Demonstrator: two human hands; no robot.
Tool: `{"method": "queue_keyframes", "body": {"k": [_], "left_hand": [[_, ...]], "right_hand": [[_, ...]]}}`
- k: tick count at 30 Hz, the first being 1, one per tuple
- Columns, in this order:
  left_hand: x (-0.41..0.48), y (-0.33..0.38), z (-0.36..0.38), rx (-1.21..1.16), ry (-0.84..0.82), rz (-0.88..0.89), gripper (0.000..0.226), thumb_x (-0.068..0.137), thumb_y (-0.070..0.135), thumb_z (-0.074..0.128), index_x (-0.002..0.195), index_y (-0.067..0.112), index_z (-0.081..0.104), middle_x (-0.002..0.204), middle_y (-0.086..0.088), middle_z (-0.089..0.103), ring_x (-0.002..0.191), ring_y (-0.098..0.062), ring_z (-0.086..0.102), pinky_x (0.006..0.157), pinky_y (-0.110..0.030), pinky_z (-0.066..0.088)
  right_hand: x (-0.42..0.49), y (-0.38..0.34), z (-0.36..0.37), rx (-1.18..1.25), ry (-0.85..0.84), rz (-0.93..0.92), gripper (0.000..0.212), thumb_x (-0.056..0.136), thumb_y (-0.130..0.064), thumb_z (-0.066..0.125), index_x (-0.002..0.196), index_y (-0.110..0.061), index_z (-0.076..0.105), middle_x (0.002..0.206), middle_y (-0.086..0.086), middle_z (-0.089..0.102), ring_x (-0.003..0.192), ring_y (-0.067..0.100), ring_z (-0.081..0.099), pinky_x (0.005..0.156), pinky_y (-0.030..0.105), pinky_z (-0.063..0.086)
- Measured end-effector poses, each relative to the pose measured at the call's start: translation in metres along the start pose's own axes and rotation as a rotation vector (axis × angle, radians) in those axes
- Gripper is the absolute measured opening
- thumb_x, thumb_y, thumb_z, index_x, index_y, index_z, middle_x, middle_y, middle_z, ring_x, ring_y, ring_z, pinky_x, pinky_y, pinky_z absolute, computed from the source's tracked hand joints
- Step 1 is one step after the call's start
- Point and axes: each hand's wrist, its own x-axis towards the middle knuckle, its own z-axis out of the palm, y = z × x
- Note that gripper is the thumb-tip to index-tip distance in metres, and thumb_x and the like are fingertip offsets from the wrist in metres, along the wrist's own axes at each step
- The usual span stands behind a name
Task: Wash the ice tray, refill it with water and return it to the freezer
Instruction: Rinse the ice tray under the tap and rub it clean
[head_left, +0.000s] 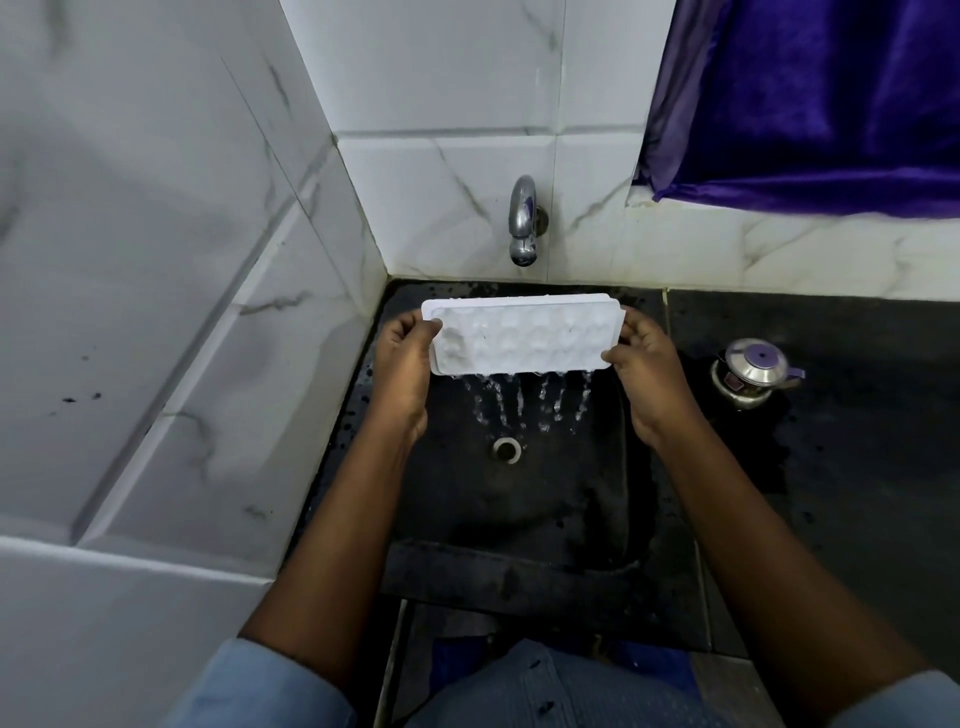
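Far left is just white marbled wall tile (156, 260), nothing of use there. Left hand (402, 364) closed on the left short end of the ice tray (522, 335), thumb on the top face near the rim, other fingers curled behind and hidden, so a pinch grip on the edge and not a full wrap, probably to keep the cells clear for draining. Ice tray is white, held in the air over the black sink (571, 499), just below and in front of the tap (523, 221), long side running left-right. It's tipped so the cell side faces the camera and the near long edge hangs lowest; several thin water streams (524, 405) fall off that edge straight toward the drain (506, 448), so I'd judge this is dumping rinse water, wash step about done, refill not yet started. No water visible coming from the tap spout, can't say for sure it's off. Right hand (644, 364) mirrors the left, closed on the right short end, thumb on the near corner, fingers behind. Two-end hold keeps the tray level along its length so the pour stays over the basin. Further right a small steel pot with purple lid (756, 371) on the wet black counter (857, 415), well apart from the tray. Purple cloth (831, 104) far right above the tile ledge
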Motion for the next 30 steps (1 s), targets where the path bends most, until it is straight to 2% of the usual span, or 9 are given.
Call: {"method": "queue_keyframes", "body": {"k": [2,5,8,13,16,20,23,26,30], "left_hand": [[-0.002,0.003,-0.001,-0.009,0.010,0.014,0.012,0.098,0.009,0.063,0.108,0.014,0.068,0.100,-0.004,0.076,0.080,-0.012,0.071,0.069,-0.027,0.058],[-0.005,0.007,-0.003,0.008,0.016,0.044,0.012,0.099,0.006,0.062,0.100,0.018,0.067,0.084,0.004,0.072,0.063,-0.001,0.065,0.059,-0.019,0.052],[-0.007,0.009,-0.004,0.000,0.007,0.045,0.015,0.097,0.003,0.060,0.105,0.014,0.067,0.087,0.000,0.071,0.059,-0.001,0.064,0.054,-0.018,0.050],[-0.009,0.013,-0.008,-0.040,-0.015,0.055,0.027,0.091,-0.002,0.059,0.108,0.017,0.070,0.103,-0.006,0.075,0.078,-0.011,0.068,0.062,-0.020,0.053],[-0.011,0.012,-0.008,-0.072,-0.050,0.068,0.030,0.084,0.000,0.063,0.107,0.018,0.072,0.102,-0.004,0.075,0.086,-0.015,0.067,0.071,-0.026,0.054],[-0.013,0.014,-0.007,-0.114,-0.045,0.096,0.046,0.072,0.004,0.063,0.118,0.007,0.067,0.094,-0.001,0.075,0.074,-0.008,0.065,0.066,-0.022,0.053],[-0.015,0.014,-0.007,-0.144,-0.035,0.130,0.040,0.083,-0.008,0.059,0.122,0.001,0.066,0.090,-0.003,0.071,0.063,-0.002,0.061,0.061,-0.017,0.051],[-0.016,0.014,-0.009,-0.193,-0.001,0.146,0.040,0.087,-0.017,0.050,0.117,0.003,0.066,0.096,-0.007,0.072,0.065,-0.003,0.062,0.062,-0.017,0.051],[-0.020,0.016,-0.008,-0.292,0.042,0.173,0.035,0.082,-0.009,0.052,0.104,0.010,0.071,0.090,-0.006,0.072,0.070,-0.010,0.062,0.066,-0.022,0.051]], "right_hand": [[-0.002,0.000,0.001,0.012,-0.005,-0.001,0.061,0.088,0.016,0.048,0.135,-0.021,0.062,0.123,-0.007,0.072,0.115,0.011,0.068,0.097,0.034,0.056],[-0.004,0.000,0.003,0.021,-0.016,-0.013,0.063,0.088,0.017,0.048,0.139,-0.019,0.060,0.125,-0.007,0.072,0.115,0.008,0.069,0.095,0.031,0.056],[-0.004,-0.002,0.004,0.031,-0.024,-0.035,0.065,0.087,0.018,0.049,0.141,-0.018,0.059,0.128,-0.005,0.071,0.117,0.010,0.069,0.098,0.033,0.057],[-0.007,-0.006,0.006,0.049,-0.027,-0.093,0.062,0.086,0.018,0.051,0.136,-0.018,0.062,0.126,-0.003,0.073,0.118,0.014,0.069,0.103,0.040,0.056],[-0.009,-0.009,0.006,0.065,-0.027,-0.128,0.062,0.084,0.019,0.054,0.134,-0.017,0.063,0.127,-0.001,0.073,0.119,0.018,0.069,0.105,0.044,0.055],[-0.012,-0.011,0.005,0.116,-0.006,-0.153,0.061,0.082,0.022,0.054,0.134,-0.010,0.059,0.128,0.001,0.072,0.120,0.018,0.068,0.106,0.041,0.054],[-0.014,-0.013,0.004,0.147,0.007,-0.178,0.057,0.083,0.022,0.056,0.134,-0.005,0.056,0.126,0.002,0.071,0.118,0.015,0.068,0.105,0.037,0.053],[-0.017,-0.015,0.004,0.163,0.027,-0.189,0.059,0.085,0.023,0.052,0.137,-0.006,0.056,0.126,0.001,0.070,0.118,0.012,0.067,0.103,0.032,0.053],[-0.021,-0.017,0.006,0.168,0.013,-0.245,0.061,0.085,0.024,0.049,0.140,-0.001,0.058,0.133,0.005,0.070,0.127,0.017,0.065,0.112,0.037,0.049]]}}
